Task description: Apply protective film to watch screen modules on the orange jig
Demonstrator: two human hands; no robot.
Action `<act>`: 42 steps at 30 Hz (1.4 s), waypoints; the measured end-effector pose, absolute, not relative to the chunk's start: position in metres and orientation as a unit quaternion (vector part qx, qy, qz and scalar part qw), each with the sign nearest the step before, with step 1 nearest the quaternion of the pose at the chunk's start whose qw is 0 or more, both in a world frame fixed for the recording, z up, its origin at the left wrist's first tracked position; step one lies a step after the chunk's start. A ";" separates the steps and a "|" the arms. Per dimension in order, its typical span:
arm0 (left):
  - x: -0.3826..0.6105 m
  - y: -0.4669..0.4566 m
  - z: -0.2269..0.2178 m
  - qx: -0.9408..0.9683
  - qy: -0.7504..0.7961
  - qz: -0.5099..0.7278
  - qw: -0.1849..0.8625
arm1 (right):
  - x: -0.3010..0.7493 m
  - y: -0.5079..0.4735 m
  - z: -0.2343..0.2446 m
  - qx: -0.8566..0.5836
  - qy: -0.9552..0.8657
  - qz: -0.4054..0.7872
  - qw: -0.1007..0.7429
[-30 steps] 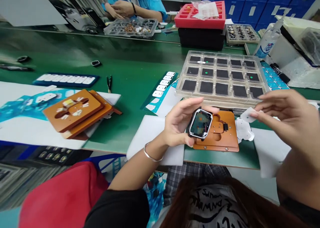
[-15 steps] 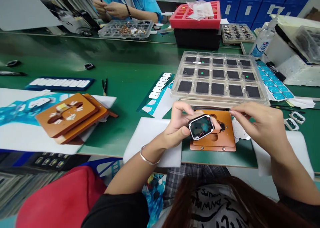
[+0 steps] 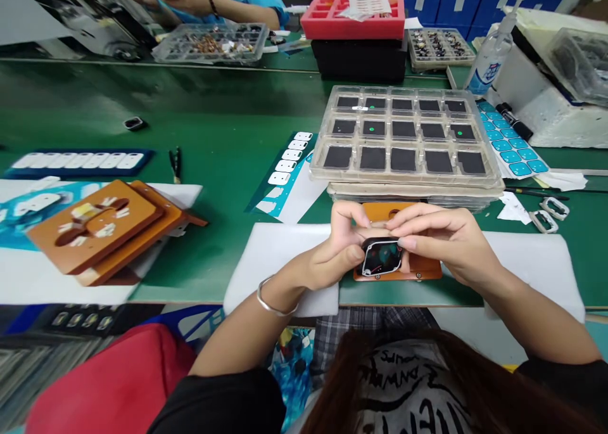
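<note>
Presently, the small rectangular black-and-white-rimmed device housing sits just above the orange fixture plate, long axis running crosswise. The left hand pinches it narrowly from the near left; the right hand closes over its far edge from the right.

Bright, even overhead light, with soft shadows under the left hand and the right hand. Pale glare across the clear plastic tray and the glossy green bench. Strong wide-angle bending at the frame edges, little blur
</note>
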State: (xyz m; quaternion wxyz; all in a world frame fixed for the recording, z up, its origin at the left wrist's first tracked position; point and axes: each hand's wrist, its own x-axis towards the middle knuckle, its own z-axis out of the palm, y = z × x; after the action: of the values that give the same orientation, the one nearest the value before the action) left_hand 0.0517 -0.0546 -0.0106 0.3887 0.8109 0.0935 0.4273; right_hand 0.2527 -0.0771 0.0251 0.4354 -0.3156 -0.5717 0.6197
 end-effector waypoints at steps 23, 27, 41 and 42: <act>-0.014 -0.005 -0.003 0.673 0.353 0.584 0.285 | 0.266 -0.074 0.026 -0.318 -0.789 0.118 0.511; -0.065 0.026 -0.016 0.438 0.743 0.501 0.076 | 0.273 -0.071 0.022 -0.299 -0.812 0.059 0.498; -0.082 0.045 -0.051 0.347 0.890 0.295 -0.017 | 0.279 -0.062 0.015 -0.205 -0.856 -0.008 0.475; -0.082 0.047 -0.052 0.360 0.887 0.288 -0.012 | 0.279 -0.061 0.014 -0.201 -0.859 -0.010 0.471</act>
State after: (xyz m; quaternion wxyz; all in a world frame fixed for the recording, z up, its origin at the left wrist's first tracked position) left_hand -0.0822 0.0466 -0.0520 -0.0115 0.3600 0.8874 0.2877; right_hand 0.2790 -0.0607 0.0144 0.4710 -0.2007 -0.8589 -0.0103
